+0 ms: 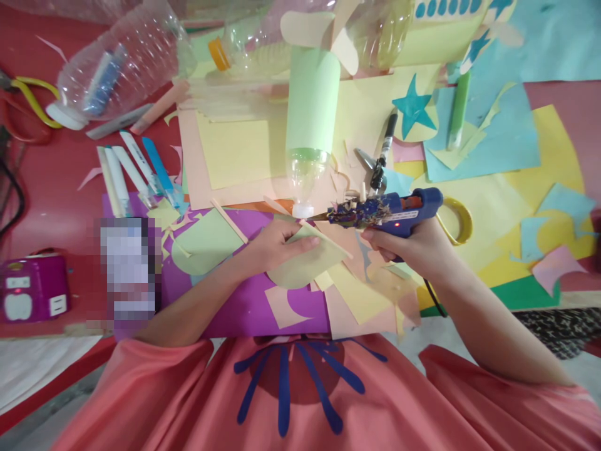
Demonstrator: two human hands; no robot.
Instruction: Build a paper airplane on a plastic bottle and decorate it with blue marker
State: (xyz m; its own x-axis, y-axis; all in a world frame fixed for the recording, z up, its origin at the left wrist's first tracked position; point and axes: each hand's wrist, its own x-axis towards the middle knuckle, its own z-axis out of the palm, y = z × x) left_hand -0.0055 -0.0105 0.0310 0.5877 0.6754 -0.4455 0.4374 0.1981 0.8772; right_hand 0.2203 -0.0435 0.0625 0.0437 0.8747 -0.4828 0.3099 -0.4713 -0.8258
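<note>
left hand (pixel 275 244) is pinched mostly closed on a rounded piece of pale green paper (pixel 300 266), thumb lying on top and the other fingers tucked mostly out of sight behind it. a thin pale strip (pixel 335 240) runs along the paper's upper edge, just right of that thumb. right hand (pixel 417 244) is wrapped around the handle of a blue glue gun (pixel 417 212), little red light lit. can't tell if the trigger is squeezed. the gun's front end is crusted with bits of stuff, and its tip points toward the left hand, right near the paper's top edge.

straight past the left hand there's a bottle wrapped in light green paper (pixel 312 103), white cap (pixel 303 210) facing the hands, with pale fin-like pieces (pixel 345 53) at its far end. left of the left hand is another rounded green piece (pixel 204 244), then a phone (pixel 131 269) with a blurred-out screen. beyond the right hand sit a black marker (pixel 389 134) and a teal star (pixel 414 108). a yellow scissor handle (pixel 462 222) is just right of that hand.
</note>
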